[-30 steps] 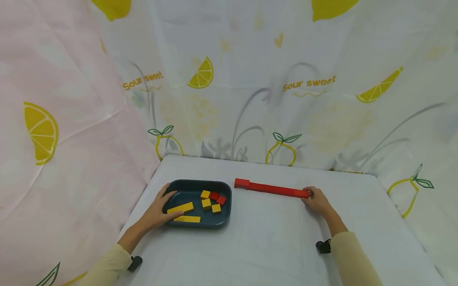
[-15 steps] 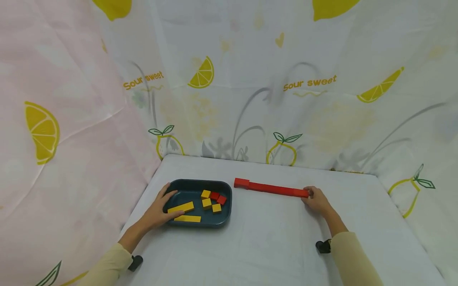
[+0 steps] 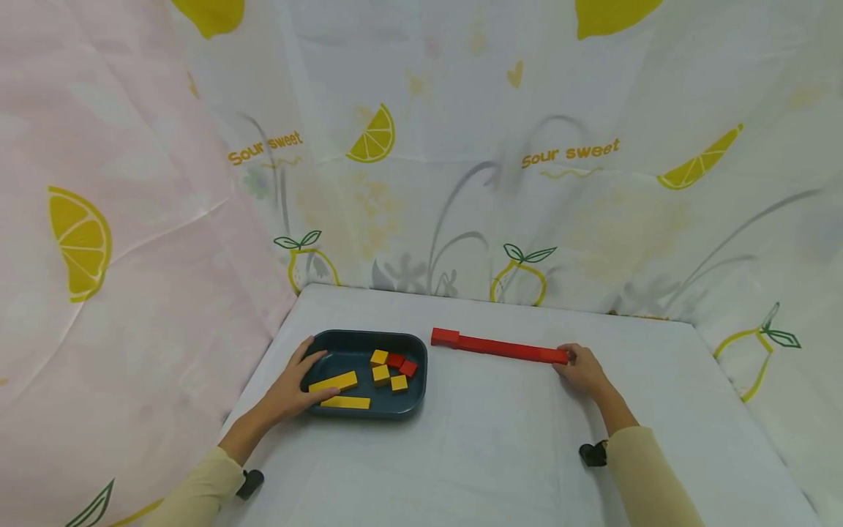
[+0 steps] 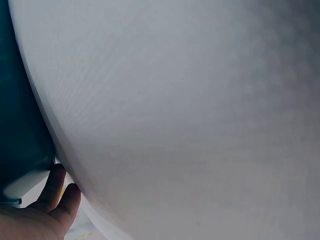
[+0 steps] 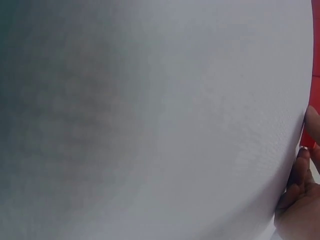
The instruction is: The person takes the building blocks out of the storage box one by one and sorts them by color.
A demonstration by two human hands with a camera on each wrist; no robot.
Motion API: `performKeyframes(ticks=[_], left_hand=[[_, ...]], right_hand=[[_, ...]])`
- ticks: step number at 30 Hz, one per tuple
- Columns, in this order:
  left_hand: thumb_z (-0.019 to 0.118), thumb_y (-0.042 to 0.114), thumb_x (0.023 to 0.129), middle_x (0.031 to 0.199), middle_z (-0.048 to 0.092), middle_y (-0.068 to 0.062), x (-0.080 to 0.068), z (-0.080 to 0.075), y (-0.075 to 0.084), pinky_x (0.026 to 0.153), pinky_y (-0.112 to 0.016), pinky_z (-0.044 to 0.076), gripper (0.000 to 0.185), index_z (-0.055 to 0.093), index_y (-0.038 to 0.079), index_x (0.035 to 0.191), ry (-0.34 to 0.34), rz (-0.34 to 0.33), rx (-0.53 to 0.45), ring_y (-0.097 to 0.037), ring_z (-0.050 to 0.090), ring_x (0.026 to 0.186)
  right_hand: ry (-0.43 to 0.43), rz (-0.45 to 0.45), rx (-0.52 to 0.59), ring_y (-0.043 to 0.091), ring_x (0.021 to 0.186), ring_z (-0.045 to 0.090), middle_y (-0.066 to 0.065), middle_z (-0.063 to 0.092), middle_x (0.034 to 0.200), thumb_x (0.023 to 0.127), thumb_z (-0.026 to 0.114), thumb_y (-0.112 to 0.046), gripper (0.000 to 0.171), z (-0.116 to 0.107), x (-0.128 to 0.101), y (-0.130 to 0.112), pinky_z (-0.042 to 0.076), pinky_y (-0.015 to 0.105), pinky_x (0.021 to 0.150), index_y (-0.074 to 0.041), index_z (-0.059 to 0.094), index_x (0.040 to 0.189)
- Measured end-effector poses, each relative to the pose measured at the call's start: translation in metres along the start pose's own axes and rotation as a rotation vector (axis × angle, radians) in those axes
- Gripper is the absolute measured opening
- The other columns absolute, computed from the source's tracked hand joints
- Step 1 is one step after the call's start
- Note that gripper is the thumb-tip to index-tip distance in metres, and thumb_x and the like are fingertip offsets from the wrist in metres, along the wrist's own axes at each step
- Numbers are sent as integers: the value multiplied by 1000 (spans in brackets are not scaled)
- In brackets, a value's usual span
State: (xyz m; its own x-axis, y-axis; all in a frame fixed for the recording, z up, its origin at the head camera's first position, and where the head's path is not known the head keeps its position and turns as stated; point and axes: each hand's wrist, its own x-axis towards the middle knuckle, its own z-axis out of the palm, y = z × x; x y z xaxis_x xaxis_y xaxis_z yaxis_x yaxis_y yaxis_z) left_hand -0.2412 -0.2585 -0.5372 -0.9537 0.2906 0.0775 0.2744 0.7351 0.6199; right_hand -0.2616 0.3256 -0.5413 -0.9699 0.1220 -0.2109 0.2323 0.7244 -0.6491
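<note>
My left hand (image 3: 290,391) holds the left end of a dark blue tray (image 3: 402,417), thumb over the near side and fingers along the left rim. Two long yellow blocks (image 3: 345,402) lie in the tray near the thumb. Several small yellow cubes (image 3: 380,376) and two red cubes (image 3: 407,368) sit in its right half. To the right, red blocks form a long straight row (image 3: 500,348) on the table, with a thicker block (image 3: 445,337) at its left end. My right hand (image 3: 582,369) pinches the row's right end between thumb and fingers; the fingertips show beside the red end (image 5: 311,137) in the right wrist view.
A white cloth covers the table (image 3: 487,446). Behind it hangs a lemon-printed curtain (image 3: 435,219), and a pinkish one (image 3: 151,293) closes off the left side. Dark wrist cameras (image 3: 594,454) sit at both sleeves.
</note>
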Motion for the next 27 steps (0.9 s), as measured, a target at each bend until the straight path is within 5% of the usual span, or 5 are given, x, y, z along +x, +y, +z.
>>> performKeyframes(ticks=[17,27], left_hand=[[75,51,82,165,8,-18,2,-1,-1,107,-72,29,87,40,8,149,2,15,-1,-48,20,146],[75,52,81,165,7,-18,2,0,-1,107,-73,30,89,41,7,149,-13,11,0,-48,20,146]], right_hand=[[12,-24,-23,41,110,48,30,51,123,96,60,-14,45,-1,-2,-2,46,55,94,6,49,134],[6,-63,-89,37,101,50,29,51,113,94,64,-15,50,-3,0,2,49,47,83,9,47,134]])
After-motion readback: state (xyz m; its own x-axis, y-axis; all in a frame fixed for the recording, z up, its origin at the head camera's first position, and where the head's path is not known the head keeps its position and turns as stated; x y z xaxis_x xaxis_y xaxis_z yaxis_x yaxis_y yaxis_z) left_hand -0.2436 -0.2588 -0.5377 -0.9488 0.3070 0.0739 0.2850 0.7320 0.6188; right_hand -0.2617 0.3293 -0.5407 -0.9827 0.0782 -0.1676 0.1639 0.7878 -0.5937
